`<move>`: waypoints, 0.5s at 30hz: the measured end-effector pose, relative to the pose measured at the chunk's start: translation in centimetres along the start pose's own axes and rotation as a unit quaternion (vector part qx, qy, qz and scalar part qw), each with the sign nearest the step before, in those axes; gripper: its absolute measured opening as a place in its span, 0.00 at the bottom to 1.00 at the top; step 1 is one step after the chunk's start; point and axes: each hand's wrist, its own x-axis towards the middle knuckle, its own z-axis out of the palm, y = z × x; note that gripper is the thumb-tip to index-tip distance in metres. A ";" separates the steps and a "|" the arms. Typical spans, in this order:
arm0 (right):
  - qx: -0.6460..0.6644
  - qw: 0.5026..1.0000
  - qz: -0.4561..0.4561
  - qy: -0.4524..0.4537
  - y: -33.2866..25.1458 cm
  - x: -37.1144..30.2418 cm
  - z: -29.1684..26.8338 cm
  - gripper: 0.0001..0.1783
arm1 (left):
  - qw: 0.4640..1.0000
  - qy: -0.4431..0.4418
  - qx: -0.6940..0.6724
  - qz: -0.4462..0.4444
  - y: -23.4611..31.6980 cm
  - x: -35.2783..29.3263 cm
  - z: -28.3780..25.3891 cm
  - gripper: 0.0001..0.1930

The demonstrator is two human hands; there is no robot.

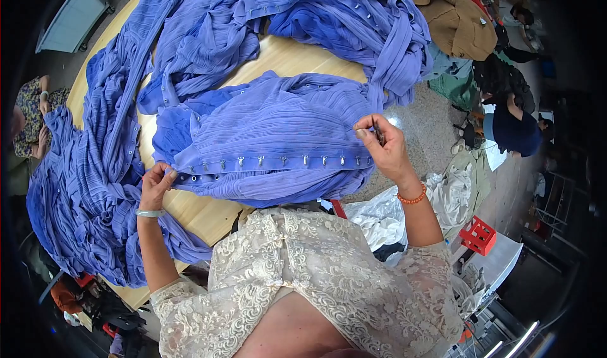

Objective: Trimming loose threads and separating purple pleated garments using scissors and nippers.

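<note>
A periwinkle-blue ribbed knit garment (272,121) lies spread on the table in front of me. Along its near edge runs a flat band (284,163) with a row of small metal fasteners. At the band's left end, my left hand (155,186) pinches the garment's edge between thumb and fingers. My right hand (387,144) is raised over the right end of the band, its fingers closed around a small dark metal tool (377,130). Most of that tool is hidden in the palm, so its kind is unclear.
More blue knit garments (101,187) are heaped along the left and far sides of the wooden table (221,222). A brown garment (455,20) lies at the far right. White cloth (379,222) and a red crate (478,236) are at the right. Other people are nearby on both sides.
</note>
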 end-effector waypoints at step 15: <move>-0.285 0.936 -0.142 -0.147 -0.6 1.3 4.9 0.14 | 1.000 0.006 0.010 0.001 1.4 -0.1 0.9 0.07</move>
